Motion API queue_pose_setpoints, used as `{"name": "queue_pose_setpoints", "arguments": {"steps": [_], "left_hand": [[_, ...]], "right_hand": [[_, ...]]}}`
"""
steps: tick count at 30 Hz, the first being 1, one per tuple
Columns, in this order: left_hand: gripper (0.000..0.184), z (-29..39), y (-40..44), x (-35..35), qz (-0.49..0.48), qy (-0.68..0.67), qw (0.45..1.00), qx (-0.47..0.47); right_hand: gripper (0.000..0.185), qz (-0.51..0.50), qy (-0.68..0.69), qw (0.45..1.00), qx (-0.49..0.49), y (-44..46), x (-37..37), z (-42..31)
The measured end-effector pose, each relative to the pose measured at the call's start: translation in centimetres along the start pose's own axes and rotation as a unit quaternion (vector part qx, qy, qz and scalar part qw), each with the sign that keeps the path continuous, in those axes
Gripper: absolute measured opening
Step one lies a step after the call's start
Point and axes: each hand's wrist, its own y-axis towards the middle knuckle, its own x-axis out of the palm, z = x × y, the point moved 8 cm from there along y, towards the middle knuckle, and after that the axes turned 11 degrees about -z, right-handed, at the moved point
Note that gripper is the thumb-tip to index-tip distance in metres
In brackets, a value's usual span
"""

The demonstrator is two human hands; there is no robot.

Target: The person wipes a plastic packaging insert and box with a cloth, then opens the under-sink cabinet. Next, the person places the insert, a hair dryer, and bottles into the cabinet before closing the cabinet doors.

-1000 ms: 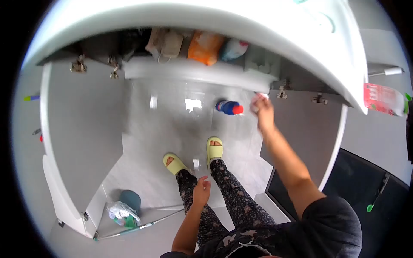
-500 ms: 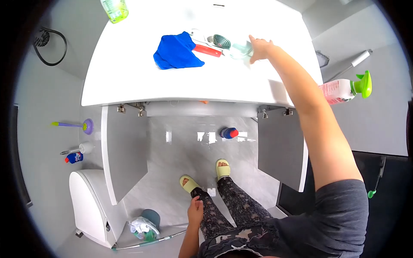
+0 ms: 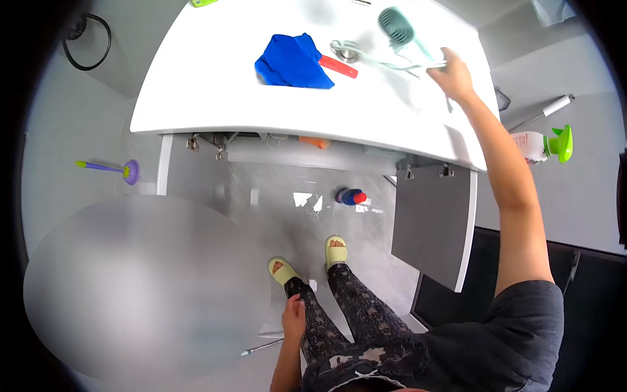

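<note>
My right hand (image 3: pixel 452 77) is closed around slender pale green handles above the white counter (image 3: pixel 215 108). From it reaches a pale green brush (image 3: pixel 396 27) with a dark, ribbed oval head. A second pale green piece with a looped end (image 3: pixel 356 47) extends left from the same grip, passing over a round metal drain plug (image 3: pixel 347 52); motion blurs both. Left of these lie a blue cloth (image 3: pixel 294 62) and a red handle (image 3: pixel 338 66), partly under the cloth. My left hand (image 3: pixel 294 318) hangs by my thigh, holding nothing, fingers loosely bent.
Below the counter, a grey cabinet door (image 3: pixel 431 225) stands open on the right. A blue bottle with a red cap (image 3: pixel 351 196) is on the floor. At right is a spray bottle (image 3: pixel 539 145), at left a purple plunger (image 3: pixel 130 172). A grey blur (image 3: pixel 144 287) covers the lower left.
My right hand has lifted the pale green brush and looped piece off the counter, moving them right. The view has shifted, and a grey blur now hides the toilet.
</note>
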Motion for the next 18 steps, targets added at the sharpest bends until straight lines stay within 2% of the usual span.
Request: {"name": "queue_pose_setpoints", "arguments": {"steps": [2, 3, 4, 7, 8, 11, 13, 14, 16, 17, 18], "left_hand": [[0.028, 0.1, -0.3, 0.0, -0.008, -0.003, 0.999, 0.045], [0.028, -0.3, -0.3, 0.1, -0.015, -0.005, 0.999, 0.038], [0.028, -0.3, -0.2, 0.2, -0.015, -0.021, 0.998, 0.05], [0.027, -0.4, -0.2, 0.2, -0.041, -0.034, 0.997, 0.053], [0.027, -0.6, -0.3, 0.4, -0.063, -0.026, 0.996, 0.049], [0.027, -2.1, -0.2, 1.2, -0.077, -0.055, 0.994, 0.06], [0.028, -2.8, -0.4, 1.2, -0.074, -0.046, 0.994, 0.068], [0.027, -2.5, -0.5, 1.3, -0.079, -0.036, 0.994, 0.071], [0.027, -2.6, -0.5, 1.3, -0.083, -0.027, 0.994, 0.069], [0.027, -2.8, -0.3, 1.0, -0.074, -0.009, 0.995, 0.073], [0.026, -2.2, -0.5, 0.7, -0.069, 0.009, 0.995, 0.073]], "right_hand": [[0.055, 0.091, 0.052, 0.994, -0.035, -4.2, -4.6, 1.4], [0.053, 0.144, 0.074, 0.985, -0.068, -6.8, -7.4, 1.5], [0.046, 0.111, 0.165, 0.979, -0.034, -9.9, -9.6, 1.8], [0.032, 0.172, 0.261, 0.949, -0.033, -19.4, -16.5, 2.3], [0.033, 0.2, 0.333, 0.921, -0.027, -22.3, -17.7, 2.1], [0.044, 0.16, 0.363, 0.918, -0.023, -30.0, -19.8, 1.7], [0.037, 0.095, 0.363, 0.927, 0.009, -33.7, -16.8, -1.0], [0.03, 0.079, 0.502, 0.854, 0.112, -35.9, -12.6, 0.1], [0.025, -0.148, 0.279, 0.928, 0.195, -37.6, -2.4, -2.9], [0.025, -0.263, 0.155, 0.933, 0.192, -38.7, 2.7, -4.6], [0.032, -0.309, 0.25, 0.915, 0.073, -37.3, 8.3, -6.9]]}}
